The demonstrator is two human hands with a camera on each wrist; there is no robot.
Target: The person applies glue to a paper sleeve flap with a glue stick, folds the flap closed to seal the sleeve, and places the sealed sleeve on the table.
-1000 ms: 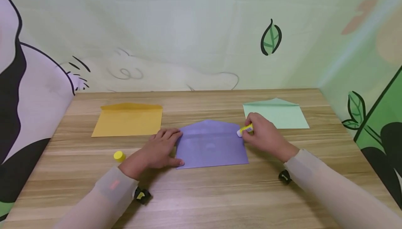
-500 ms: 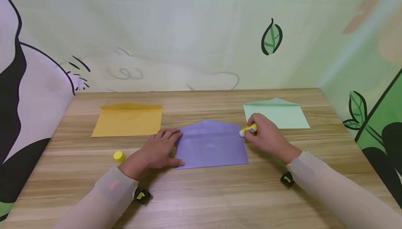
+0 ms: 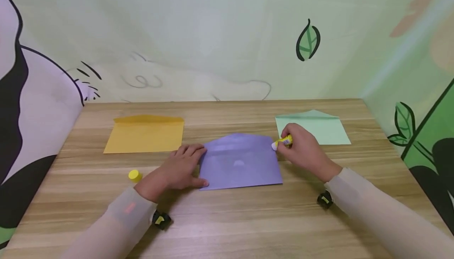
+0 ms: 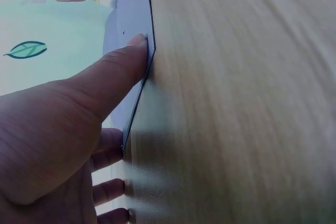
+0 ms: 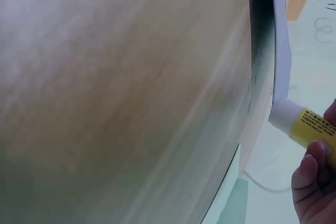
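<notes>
A purple envelope (image 3: 241, 164) lies on the table in front of me, its pointed flap opened away from me. My left hand (image 3: 181, 168) rests on its left edge, thumb on the near left corner and fingers spread, as the left wrist view also shows. My right hand (image 3: 305, 148) grips a yellow glue stick (image 3: 285, 140), uncapped, its white end at the right edge of the envelope near the flap fold. In the right wrist view the white end of the glue stick (image 5: 310, 124) meets the envelope's edge (image 5: 282, 51). The yellow cap (image 3: 134, 176) stands left of my left hand.
An orange-yellow envelope (image 3: 145, 135) lies at the back left of the wooden table (image 3: 227, 223). At the back right lies a mint green envelope (image 3: 326, 131), partly behind my right hand. A wall (image 3: 213, 34) with painted leaves rises behind the table.
My right hand and the glue stick have shifted slightly right and away from me along the envelope's right edge. The left hand has stayed on the left edge.
</notes>
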